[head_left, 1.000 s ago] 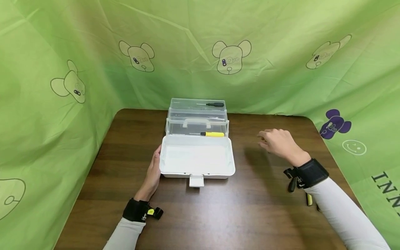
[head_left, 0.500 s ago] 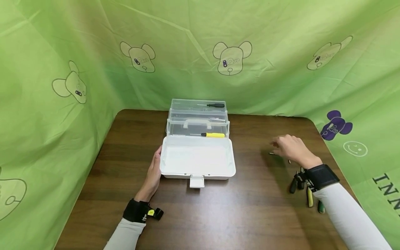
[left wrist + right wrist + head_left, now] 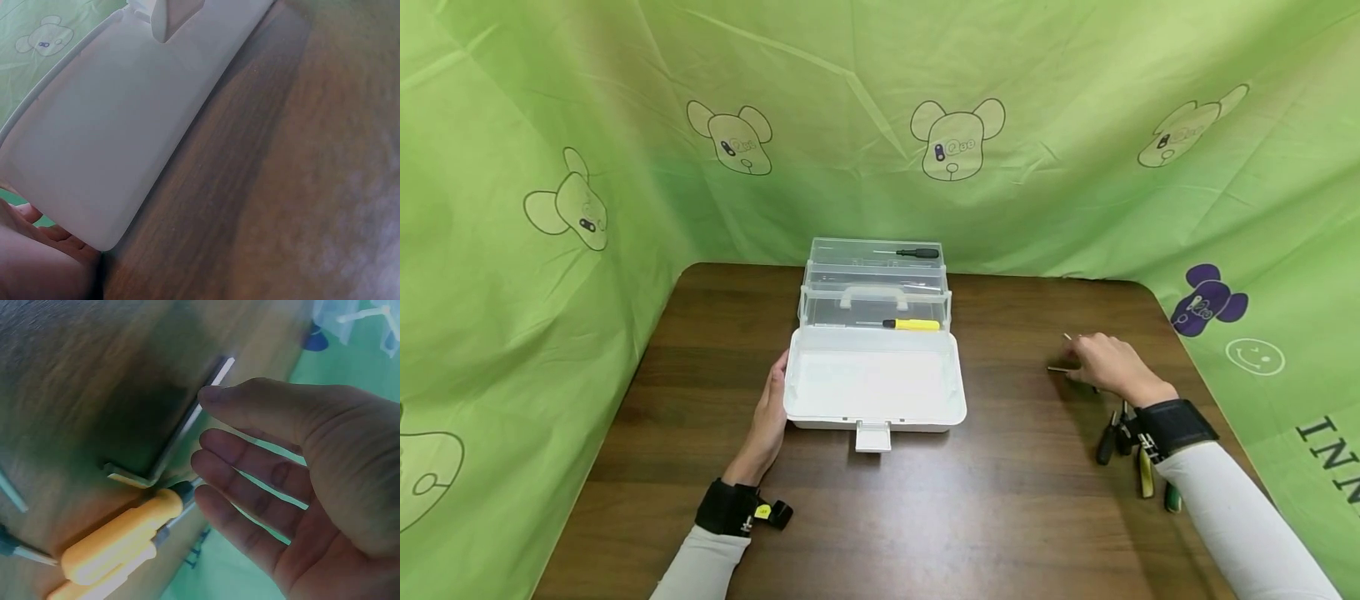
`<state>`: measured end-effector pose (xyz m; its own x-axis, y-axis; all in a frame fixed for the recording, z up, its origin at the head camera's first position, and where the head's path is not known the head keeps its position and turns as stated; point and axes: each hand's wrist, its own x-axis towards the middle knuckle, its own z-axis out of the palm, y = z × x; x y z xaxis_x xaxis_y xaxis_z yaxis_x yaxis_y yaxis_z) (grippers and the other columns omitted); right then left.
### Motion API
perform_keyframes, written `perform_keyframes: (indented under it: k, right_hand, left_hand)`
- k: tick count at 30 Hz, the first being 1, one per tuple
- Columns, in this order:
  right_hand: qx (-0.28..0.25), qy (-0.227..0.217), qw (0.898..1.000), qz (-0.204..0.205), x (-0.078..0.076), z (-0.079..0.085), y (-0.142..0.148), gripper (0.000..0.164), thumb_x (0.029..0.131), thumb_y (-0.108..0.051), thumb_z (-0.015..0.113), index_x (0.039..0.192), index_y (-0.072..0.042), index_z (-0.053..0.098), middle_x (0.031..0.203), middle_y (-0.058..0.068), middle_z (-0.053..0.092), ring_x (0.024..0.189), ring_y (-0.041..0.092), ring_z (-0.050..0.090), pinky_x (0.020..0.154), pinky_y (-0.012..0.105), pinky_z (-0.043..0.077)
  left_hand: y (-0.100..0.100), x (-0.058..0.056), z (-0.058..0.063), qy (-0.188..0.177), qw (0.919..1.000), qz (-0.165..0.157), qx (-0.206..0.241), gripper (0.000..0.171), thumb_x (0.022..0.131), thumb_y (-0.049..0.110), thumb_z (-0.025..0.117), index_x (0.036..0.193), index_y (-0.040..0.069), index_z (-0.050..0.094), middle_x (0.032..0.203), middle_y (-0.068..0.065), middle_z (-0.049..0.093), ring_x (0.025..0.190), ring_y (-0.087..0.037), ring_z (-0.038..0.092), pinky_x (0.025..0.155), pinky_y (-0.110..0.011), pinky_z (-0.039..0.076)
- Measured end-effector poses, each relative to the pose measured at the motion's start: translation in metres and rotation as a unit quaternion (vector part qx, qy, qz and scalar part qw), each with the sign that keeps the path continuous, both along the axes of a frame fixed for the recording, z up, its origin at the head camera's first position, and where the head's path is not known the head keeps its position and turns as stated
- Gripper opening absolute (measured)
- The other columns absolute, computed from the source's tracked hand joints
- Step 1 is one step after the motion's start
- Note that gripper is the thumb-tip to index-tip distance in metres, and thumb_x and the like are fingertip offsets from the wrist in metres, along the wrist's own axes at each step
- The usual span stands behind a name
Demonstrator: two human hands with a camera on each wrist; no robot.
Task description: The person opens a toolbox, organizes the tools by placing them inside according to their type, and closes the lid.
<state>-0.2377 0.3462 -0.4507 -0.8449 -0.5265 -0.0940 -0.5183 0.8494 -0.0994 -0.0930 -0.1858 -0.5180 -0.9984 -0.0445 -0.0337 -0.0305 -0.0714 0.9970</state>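
My left hand (image 3: 767,417) rests along the left side of a white toolbox (image 3: 876,383), which stands with its clear tiered trays (image 3: 820,310) raised behind its base. A yellow-handled screwdriver (image 3: 913,325) lies in the nearest tray and a black-handled screwdriver (image 3: 917,252) in the farthest. To the right of the box, my right hand (image 3: 1108,362) is low over the table, close around an L-shaped hex key (image 3: 190,419). The thumb tip overlaps the key's long arm in the right wrist view; several fingers are loosely extended, and the forefinger is hidden behind the thumb.
Yellow-handled screwdrivers (image 3: 119,537) lie beside the hex key. Black-handled tools (image 3: 1107,444), a yellow handle (image 3: 1145,475) and a green handle (image 3: 1172,497) lie by the right wrist. A green curtain (image 3: 1037,208) surrounds the wooden table (image 3: 722,333) at the back and sides.
My right hand has moved right and toward me, then down to the hex key. The key keeps its place, and my left hand stays at the toolbox.
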Motion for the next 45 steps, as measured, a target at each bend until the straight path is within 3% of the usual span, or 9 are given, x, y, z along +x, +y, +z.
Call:
perform_keyframes:
  k: [9, 14, 19, 26, 36, 45]
  right_hand:
    - [-0.014, 0.010, 1.000, 0.019, -0.003, -0.009, 0.004, 0.016, 0.081, -0.007, 0.087, 0.093, -0.007, 0.076, 0.089, 0.013, 0.074, 0.078, 0.040, 0.071, 0.062, 0.056, 0.055]
    - [-0.026, 0.017, 0.999, 0.030, -0.004, -0.012, 0.005, 0.016, 0.080, -0.003, 0.087, 0.084, -0.011, 0.073, 0.083, 0.007, 0.071, 0.074, 0.033, 0.070, 0.060, 0.052, 0.054]
    - [-0.034, 0.017, 0.998, 0.040, -0.005, -0.015, 0.005, 0.015, 0.081, 0.000, 0.085, 0.084, -0.010, 0.073, 0.082, 0.005, 0.072, 0.073, 0.028, 0.069, 0.063, 0.050, 0.055]
    - [-0.047, 0.016, 0.998, 0.045, -0.002, -0.018, 0.006, 0.017, 0.082, 0.004, 0.077, 0.081, -0.011, 0.070, 0.075, -0.002, 0.066, 0.066, 0.015, 0.057, 0.059, 0.040, 0.049]
    - [-0.066, 0.031, 0.997, 0.032, 0.001, -0.025, 0.006, 0.018, 0.074, 0.004, 0.068, 0.076, -0.014, 0.067, 0.070, -0.005, 0.061, 0.060, 0.012, 0.051, 0.055, 0.036, 0.044]
    - [-0.066, 0.026, 0.997, 0.015, 0.001, -0.027, -0.002, 0.024, 0.066, 0.000, 0.071, 0.069, -0.018, 0.055, 0.065, -0.008, 0.049, 0.060, 0.014, 0.046, 0.056, 0.034, 0.036]
  left_hand:
    - [0.000, 0.000, 0.000, 0.006, 1.0000, -0.001, 0.002, 0.067, 0.116, 0.049, 0.014, 0.171, 0.011, 0.015, 0.176, -0.011, 0.014, 0.159, -0.029, 0.015, 0.126, -0.054, 0.014]
    - [0.000, 0.000, 0.000, 0.003, 1.0000, -0.001, 0.002, 0.067, 0.116, 0.050, 0.014, 0.171, 0.012, 0.015, 0.176, -0.011, 0.014, 0.159, -0.030, 0.014, 0.126, -0.055, 0.014]
    - [0.000, -0.001, 0.001, 0.001, 1.0000, 0.002, 0.001, 0.067, 0.116, 0.049, 0.014, 0.171, 0.011, 0.015, 0.176, -0.011, 0.014, 0.160, -0.029, 0.013, 0.126, -0.054, 0.013]
    - [0.000, 0.001, -0.002, -0.002, 1.0000, 0.000, -0.001, 0.067, 0.116, 0.049, 0.015, 0.171, 0.011, 0.015, 0.177, -0.011, 0.013, 0.160, -0.030, 0.012, 0.126, -0.055, 0.012]
    - [0.000, 0.002, -0.004, -0.002, 1.0000, -0.006, -0.007, 0.068, 0.115, 0.051, 0.015, 0.171, 0.012, 0.014, 0.177, -0.011, 0.011, 0.161, -0.031, 0.010, 0.127, -0.056, 0.010]
    - [0.000, 0.000, -0.001, -0.007, 1.0000, 0.000, -0.005, 0.067, 0.116, 0.050, 0.015, 0.171, 0.011, 0.013, 0.177, -0.012, 0.011, 0.161, -0.030, 0.011, 0.127, -0.055, 0.011]
